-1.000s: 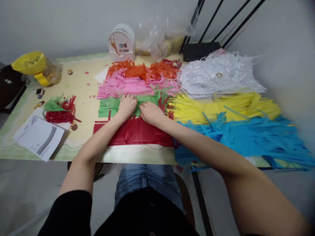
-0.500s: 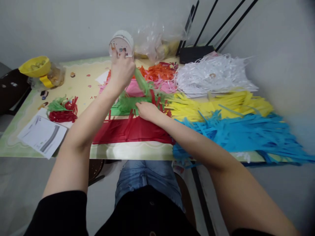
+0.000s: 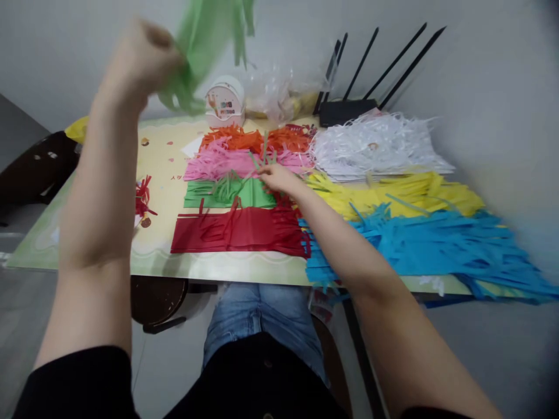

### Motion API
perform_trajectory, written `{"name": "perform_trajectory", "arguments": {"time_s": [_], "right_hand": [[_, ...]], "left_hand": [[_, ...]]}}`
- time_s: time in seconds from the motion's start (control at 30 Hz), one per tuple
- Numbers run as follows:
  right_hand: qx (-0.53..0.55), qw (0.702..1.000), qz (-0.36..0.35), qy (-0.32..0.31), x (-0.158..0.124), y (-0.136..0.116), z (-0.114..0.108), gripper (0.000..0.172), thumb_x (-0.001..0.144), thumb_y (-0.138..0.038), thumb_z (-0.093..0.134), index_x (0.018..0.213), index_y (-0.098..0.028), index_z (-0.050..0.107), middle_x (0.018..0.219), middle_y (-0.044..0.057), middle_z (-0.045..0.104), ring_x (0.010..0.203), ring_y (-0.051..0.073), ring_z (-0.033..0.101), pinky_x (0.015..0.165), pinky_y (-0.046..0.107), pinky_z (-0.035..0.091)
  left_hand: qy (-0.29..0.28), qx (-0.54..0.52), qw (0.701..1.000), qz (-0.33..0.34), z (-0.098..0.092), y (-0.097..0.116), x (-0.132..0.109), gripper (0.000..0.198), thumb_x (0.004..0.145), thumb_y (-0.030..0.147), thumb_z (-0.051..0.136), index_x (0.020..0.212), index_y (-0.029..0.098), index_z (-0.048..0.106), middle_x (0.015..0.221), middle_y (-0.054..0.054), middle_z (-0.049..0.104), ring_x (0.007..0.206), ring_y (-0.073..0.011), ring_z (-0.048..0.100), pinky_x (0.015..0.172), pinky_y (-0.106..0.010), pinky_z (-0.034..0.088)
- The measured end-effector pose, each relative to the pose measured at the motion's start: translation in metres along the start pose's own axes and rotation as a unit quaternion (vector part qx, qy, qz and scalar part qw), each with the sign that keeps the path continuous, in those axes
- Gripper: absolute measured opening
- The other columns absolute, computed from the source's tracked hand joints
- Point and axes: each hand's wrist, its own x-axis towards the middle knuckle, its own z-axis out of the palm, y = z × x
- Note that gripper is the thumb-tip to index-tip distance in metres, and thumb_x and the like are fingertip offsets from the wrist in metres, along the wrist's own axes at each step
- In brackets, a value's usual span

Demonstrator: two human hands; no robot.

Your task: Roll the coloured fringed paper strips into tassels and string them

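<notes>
My left hand (image 3: pixel 148 64) is lifted high at the upper left, closed around a green fringed sheet (image 3: pixel 207 41) whose strips dangle and blur with motion. Lower down, my right hand (image 3: pixel 277 176) has its fingers pinched together on thin green strips (image 3: pixel 265 150) at the right end of the green fringed stack (image 3: pixel 251 193). In front of that stack lies a red fringed stack (image 3: pixel 244 230). Behind it are a pink fringed stack (image 3: pixel 209 163) and an orange fringed stack (image 3: pixel 236 138).
To the right lie yellow (image 3: pixel 406 192), blue (image 3: pixel 419 241) and white (image 3: pixel 375 142) fringed stacks. A black router (image 3: pixel 347 110) with upright antennas, a clear plastic bag (image 3: pixel 275 96) and a white container (image 3: pixel 226 105) stand at the back wall. Red strips (image 3: pixel 143 196) show beside my left forearm.
My left hand has risen up and to the left, pulling the green fringed sheet off the stack into the air. My right hand has shifted slightly up and right, staying by the green stack.
</notes>
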Motion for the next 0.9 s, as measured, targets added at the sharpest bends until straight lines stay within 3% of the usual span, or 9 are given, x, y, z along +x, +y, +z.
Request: {"name": "perform_trajectory", "arguments": {"time_s": [0.07, 0.13, 0.23, 0.3, 0.37, 0.43, 0.5, 0.67, 0.9], "right_hand": [[-0.005, 0.999, -0.012, 0.048, -0.030, 0.007, -0.020, 0.038, 0.096, -0.015, 0.044, 0.112, -0.010, 0.078, 0.100, 0.013, 0.082, 0.090, 0.023, 0.076, 0.080, 0.029, 0.054], [-0.004, 0.978, -0.045, 0.205, -0.070, 0.006, -0.042, 0.030, 0.097, -0.024, 0.051, 0.091, -0.014, 0.078, 0.085, 0.011, 0.079, 0.086, 0.025, 0.074, 0.082, 0.034, 0.052], [0.067, 0.907, -0.173, 0.377, -0.127, -0.011, -0.072, 0.034, 0.103, -0.043, 0.050, 0.097, -0.023, 0.077, 0.095, 0.009, 0.079, 0.093, 0.025, 0.073, 0.091, 0.041, 0.053], [0.032, 0.897, -0.273, 0.345, -0.145, -0.026, -0.085, 0.034, 0.101, -0.049, 0.055, 0.108, -0.025, 0.077, 0.117, 0.010, 0.077, 0.118, 0.030, 0.068, 0.108, 0.048, 0.048], [-0.019, 0.924, -0.309, 0.227, -0.146, -0.035, -0.091, 0.032, 0.097, -0.048, 0.062, 0.112, -0.024, 0.076, 0.124, 0.010, 0.075, 0.127, 0.032, 0.063, 0.110, 0.050, 0.045], [-0.033, 0.949, -0.289, 0.117, -0.137, -0.035, -0.092, 0.023, 0.092, -0.039, 0.067, 0.104, -0.021, 0.076, 0.105, 0.007, 0.077, 0.107, 0.027, 0.069, 0.094, 0.042, 0.051], [0.001, 0.960, -0.269, 0.077, -0.130, -0.028, -0.091, 0.013, 0.090, -0.031, 0.067, 0.092, -0.020, 0.075, 0.081, 0.002, 0.072, 0.078, 0.018, 0.065, 0.076, 0.033, 0.048], [0.116, 0.954, -0.242, 0.135, -0.131, -0.013, -0.095, 0.018, 0.086, -0.038, 0.070, 0.079, -0.022, 0.070, 0.068, -0.002, 0.064, 0.065, 0.014, 0.056, 0.061, 0.028, 0.041], [0.080, 0.957, -0.217, 0.177, -0.134, -0.008, -0.102, 0.032, 0.087, -0.049, 0.074, 0.071, -0.021, 0.072, 0.060, -0.003, 0.055, 0.065, 0.015, 0.060, 0.063, 0.030, 0.044]], "left_hand": [[-0.034, 0.099, 0.994, -0.021, 0.018, 0.007, -0.042, 0.017, 0.080, 0.020, 0.051, 0.078, 0.011, 0.065, 0.057, 0.003, 0.041, 0.070, -0.0157, 0.061, 0.081, -0.040, 0.051], [-0.074, 0.167, 0.983, 0.000, 0.042, 0.016, -0.079, 0.010, 0.077, 0.017, 0.054, 0.071, 0.014, 0.062, 0.056, 0.001, 0.047, 0.062, -0.0142, 0.056, 0.075, -0.033, 0.050], [-0.127, 0.163, 0.975, 0.077, 0.068, 0.030, -0.115, 0.009, 0.079, 0.016, 0.054, 0.073, 0.017, 0.061, 0.064, -0.003, 0.057, 0.064, -0.0165, 0.056, 0.070, -0.030, 0.046], [-0.142, 0.140, 0.972, 0.125, 0.073, 0.040, -0.128, 0.011, 0.082, 0.016, 0.053, 0.075, 0.018, 0.060, 0.069, -0.005, 0.061, 0.065, -0.0172, 0.055, 0.068, -0.030, 0.044], [-0.151, 0.112, 0.970, 0.154, 0.069, 0.049, -0.137, 0.011, 0.084, 0.017, 0.053, 0.075, 0.019, 0.060, 0.070, -0.004, 0.061, 0.065, -0.0166, 0.054, 0.068, -0.030, 0.042], [-0.161, 0.070, 0.970, 0.166, 0.063, 0.053, -0.144, 0.013, 0.086, 0.020, 0.054, 0.075, 0.019, 0.060, 0.068, -0.002, 0.060, 0.063, -0.0150, 0.052, 0.068, -0.029, 0.042], [-0.159, 0.014, 0.974, 0.158, 0.059, 0.052, -0.148, 0.015, 0.089, 0.023, 0.054, 0.076, 0.019, 0.060, 0.067, -0.001, 0.059, 0.062, -0.0135, 0.052, 0.067, -0.027, 0.042], [-0.130, -0.139, 0.973, 0.126, 0.063, 0.037, -0.147, 0.016, 0.088, 0.030, 0.063, 0.078, 0.019, 0.060, 0.068, 0.002, 0.056, 0.062, -0.0102, 0.052, 0.063, -0.024, 0.040], [-0.122, -0.177, 0.972, 0.097, 0.066, 0.025, -0.141, 0.036, 0.093, 0.038, 0.061, 0.064, 0.018, 0.055, 0.057, 0.004, 0.039, 0.054, -0.0082, 0.037, 0.056, -0.025, 0.032]]}}
